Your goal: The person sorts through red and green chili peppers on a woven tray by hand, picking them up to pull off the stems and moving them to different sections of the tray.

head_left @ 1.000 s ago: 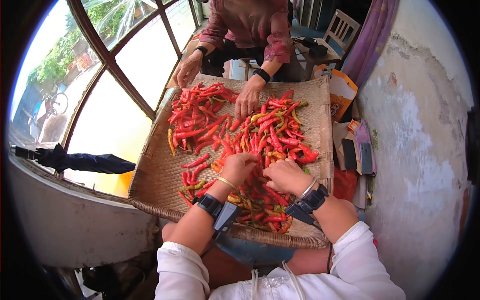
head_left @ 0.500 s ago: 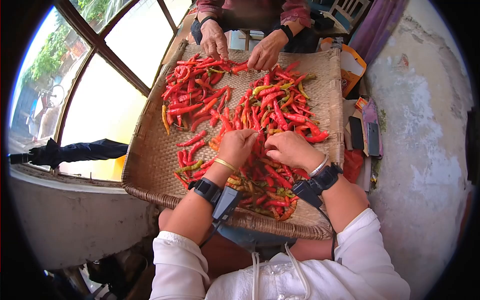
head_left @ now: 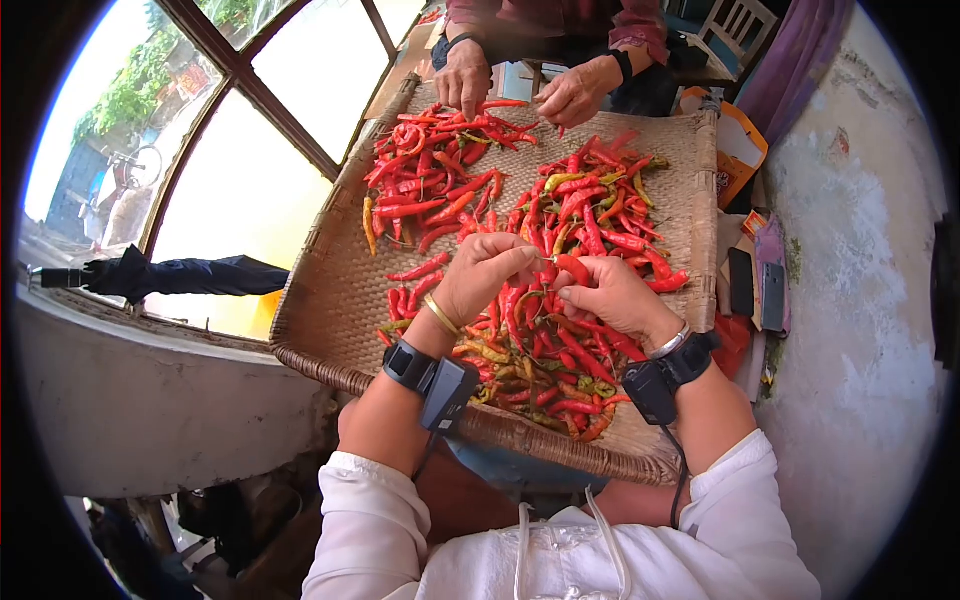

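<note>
My right hand (head_left: pixel 615 300) is closed on a red chili pepper (head_left: pixel 571 268), held between thumb and fingers above the basket. Close beside it, my left hand (head_left: pixel 485 277) pinches at the stem end of the same pepper; the fingertips partly hide the stem. Beneath both hands lies a heap of red chili peppers (head_left: pixel 570 350), with some greenish and yellowish ones toward the near side. They rest on a wide, shallow woven basket (head_left: pixel 330 325) with a raised rim.
Across the basket, another person's hands (head_left: pixel 580 92) work over a second pile of red chilies (head_left: pixel 430 185). A folded dark umbrella (head_left: pixel 200 277) lies at the window on the left. Phones (head_left: pixel 773 295) and a cardboard box (head_left: pixel 738 150) sit along the right wall.
My hands have come up slightly, and a red chili now shows between them. The other person's hand on the right has drawn back from the pile. The whole view has shifted slightly.
</note>
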A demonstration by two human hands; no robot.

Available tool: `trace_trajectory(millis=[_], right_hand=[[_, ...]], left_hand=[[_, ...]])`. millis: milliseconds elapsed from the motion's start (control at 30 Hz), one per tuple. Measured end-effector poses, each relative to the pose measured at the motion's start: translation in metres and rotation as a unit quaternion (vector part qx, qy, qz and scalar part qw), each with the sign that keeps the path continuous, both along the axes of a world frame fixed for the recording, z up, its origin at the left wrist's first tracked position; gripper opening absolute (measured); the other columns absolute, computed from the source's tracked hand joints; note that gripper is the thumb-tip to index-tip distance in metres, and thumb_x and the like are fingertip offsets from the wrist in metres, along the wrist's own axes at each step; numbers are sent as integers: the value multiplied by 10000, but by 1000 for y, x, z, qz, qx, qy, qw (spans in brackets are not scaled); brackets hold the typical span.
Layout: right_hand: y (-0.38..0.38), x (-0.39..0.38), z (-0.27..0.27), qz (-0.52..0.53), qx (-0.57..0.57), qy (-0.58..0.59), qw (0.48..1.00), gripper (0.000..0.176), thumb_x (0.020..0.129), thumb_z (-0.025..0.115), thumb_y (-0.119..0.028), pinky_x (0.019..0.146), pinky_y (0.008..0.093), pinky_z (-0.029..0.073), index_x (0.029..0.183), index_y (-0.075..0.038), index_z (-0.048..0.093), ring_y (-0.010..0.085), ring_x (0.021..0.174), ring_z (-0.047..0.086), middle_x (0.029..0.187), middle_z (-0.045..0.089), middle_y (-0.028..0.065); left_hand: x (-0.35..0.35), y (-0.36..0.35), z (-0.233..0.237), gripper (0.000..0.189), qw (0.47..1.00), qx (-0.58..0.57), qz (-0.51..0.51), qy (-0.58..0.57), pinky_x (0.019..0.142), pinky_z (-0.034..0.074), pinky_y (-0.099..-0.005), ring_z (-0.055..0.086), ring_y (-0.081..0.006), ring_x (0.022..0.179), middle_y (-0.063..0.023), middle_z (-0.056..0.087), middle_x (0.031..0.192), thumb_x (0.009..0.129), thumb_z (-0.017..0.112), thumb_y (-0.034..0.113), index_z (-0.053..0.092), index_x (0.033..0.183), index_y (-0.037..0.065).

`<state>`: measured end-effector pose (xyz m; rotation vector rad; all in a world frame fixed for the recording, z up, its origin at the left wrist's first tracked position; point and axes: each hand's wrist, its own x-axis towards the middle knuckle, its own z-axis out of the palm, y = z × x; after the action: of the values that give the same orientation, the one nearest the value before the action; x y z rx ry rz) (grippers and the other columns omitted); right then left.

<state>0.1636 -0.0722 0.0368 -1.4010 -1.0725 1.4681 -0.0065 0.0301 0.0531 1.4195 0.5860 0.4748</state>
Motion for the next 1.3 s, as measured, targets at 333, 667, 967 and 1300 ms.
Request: trace_trajectory(millis=[333,667,967,1300], right_hand=[[-10,-5,8,66,-32,-102,992,193,836,512,-205,421,217,388,781,-22,538,64,461,478,575,530,14],[-17,0,2,121,59,-529,838,273,722,612,-249,676,430,452,895,-43,562,332,754,584,742,598,164],[-5,-13,-23,28,132,-371,919,409,756,582,-189,776,412,431,1098,5,468,327,914,545,975,557,207],[0,-13,-19,-106,-74,115,985,592,830,518,-168,440,191,405,1296,43,219,95,602,536,935,521,99]], left_hand=[[13,-15,-30,209,987,-142,-71,12,465,373,-170,485,-41,524,30,541,608,848,551,249,610,901,56],[1,30,-20,494,919,-232,244,-204,677,465,-264,559,-140,784,-107,586,926,834,564,276,406,1216,5],[16,-2,-75,318,947,268,11,177,620,477,-247,566,-101,769,-73,603,925,810,567,136,514,1087,-11],[21,-15,-56,284,985,-33,3,168,460,388,-192,481,-48,559,7,565,732,818,580,169,520,1041,3]])
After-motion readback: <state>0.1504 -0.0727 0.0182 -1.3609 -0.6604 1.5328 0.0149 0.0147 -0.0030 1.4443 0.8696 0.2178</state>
